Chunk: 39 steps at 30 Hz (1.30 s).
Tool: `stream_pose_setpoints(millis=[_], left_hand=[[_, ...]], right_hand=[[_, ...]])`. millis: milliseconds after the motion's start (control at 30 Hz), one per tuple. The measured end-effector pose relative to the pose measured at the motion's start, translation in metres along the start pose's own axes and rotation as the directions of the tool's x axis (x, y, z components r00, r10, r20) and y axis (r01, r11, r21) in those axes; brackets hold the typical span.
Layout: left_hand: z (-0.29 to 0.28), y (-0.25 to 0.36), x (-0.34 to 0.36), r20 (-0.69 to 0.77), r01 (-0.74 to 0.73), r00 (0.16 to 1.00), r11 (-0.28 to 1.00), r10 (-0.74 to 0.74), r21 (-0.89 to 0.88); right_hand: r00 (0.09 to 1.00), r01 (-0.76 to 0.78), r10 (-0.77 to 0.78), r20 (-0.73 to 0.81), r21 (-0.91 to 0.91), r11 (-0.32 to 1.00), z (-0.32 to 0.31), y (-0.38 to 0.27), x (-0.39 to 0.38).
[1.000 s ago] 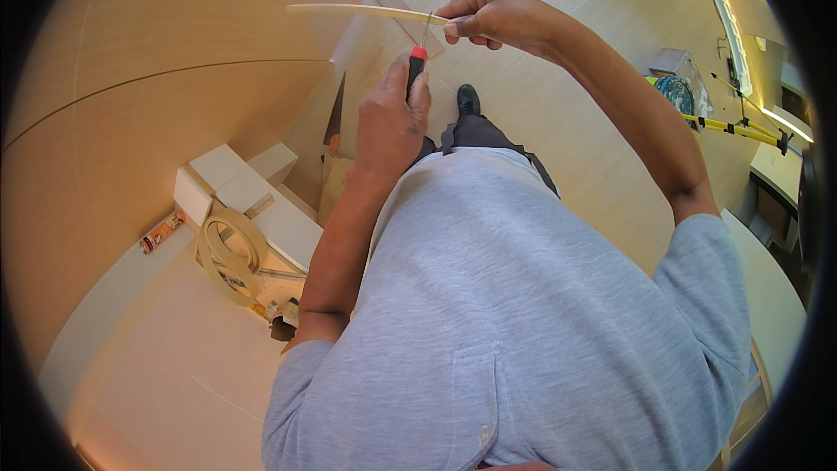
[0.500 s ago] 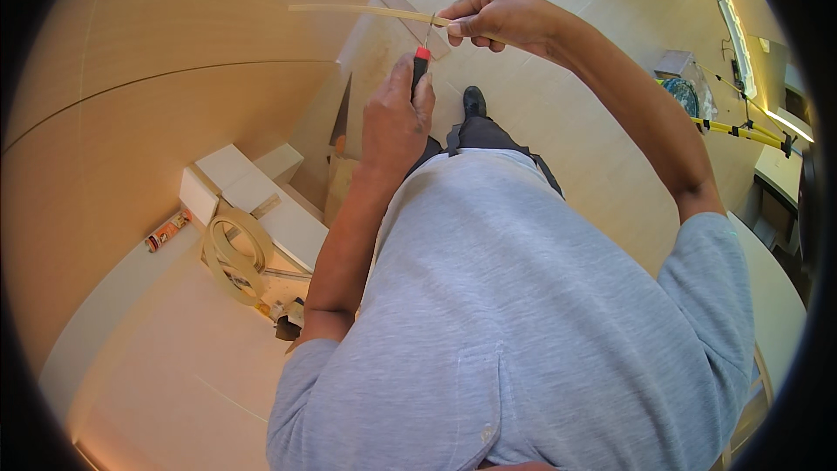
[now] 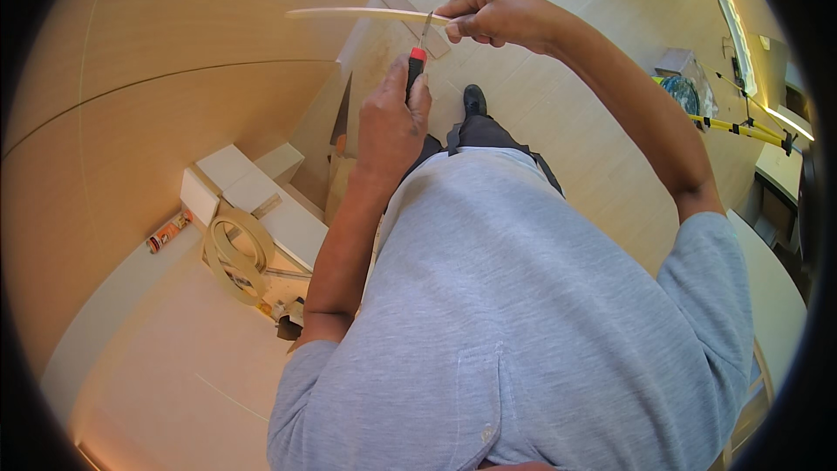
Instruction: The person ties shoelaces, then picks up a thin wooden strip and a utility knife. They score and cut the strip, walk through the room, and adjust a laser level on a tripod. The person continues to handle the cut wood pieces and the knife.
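My left hand is closed round the black and red handle of a utility knife. The knife's thin blade points up and meets a narrow, pale strip right beside my right fingers. That strip, which looks like edge banding, is pinched between the thumb and fingers of my right hand. Its free end reaches out to the left in front of a wood-coloured panel. The part of the strip inside my right hand is hidden.
Coiled beige edging lies at the left beside white boxy pieces. An orange and white cartridge tube rests near the large wood panel. Yellow poles and a box stand at the right. Flat boards lie on the floor.
The strip has twisted so its broader face shows, and its free end has dropped slightly. My left hand with the knife has shifted a little to the left.
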<state>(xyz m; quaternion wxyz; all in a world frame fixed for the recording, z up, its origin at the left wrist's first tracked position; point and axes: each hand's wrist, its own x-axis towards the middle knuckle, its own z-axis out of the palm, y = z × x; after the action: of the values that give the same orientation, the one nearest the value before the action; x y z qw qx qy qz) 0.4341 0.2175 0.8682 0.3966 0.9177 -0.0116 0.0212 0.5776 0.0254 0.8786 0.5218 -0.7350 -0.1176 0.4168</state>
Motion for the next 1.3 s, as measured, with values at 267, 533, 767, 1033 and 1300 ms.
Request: stream_pose_setpoints(millis=[267,533,767,1033,1300], left_hand=[[0.003,-0.001,0.0,-0.05,-0.038,0.998,0.999,0.039,0.014],[0.003,-0.002,0.0,-0.045,-0.046,0.998,0.999,0.047,0.029],[-0.003,0.003,-0.001,0.005,-0.002,1.0,1.0,0.002,0.016],[-0.004,0.004,-0.001,0.035,0.029,0.999,1.0,-0.03,0.008],[-0.001,0.003,-0.001,-0.009,-0.005,1.0,1.0,0.005,0.007]], right_hand=[[0.999,-0.036,0.034,0.018,0.118,0.992,-0.002,-0.008,-0.008],[1.0,-0.005,0.004,0.026,0.072,0.997,-0.001,-0.008,-0.004],[1.0,0.014,-0.015,-0.015,-0.051,0.999,0.0,-0.005,0.0],[0.99,0.091,-0.103,-0.097,-0.122,0.988,0.008,0.001,0.002],[1.0,-0.009,0.009,0.001,0.019,1.0,0.0,-0.009,-0.006]])
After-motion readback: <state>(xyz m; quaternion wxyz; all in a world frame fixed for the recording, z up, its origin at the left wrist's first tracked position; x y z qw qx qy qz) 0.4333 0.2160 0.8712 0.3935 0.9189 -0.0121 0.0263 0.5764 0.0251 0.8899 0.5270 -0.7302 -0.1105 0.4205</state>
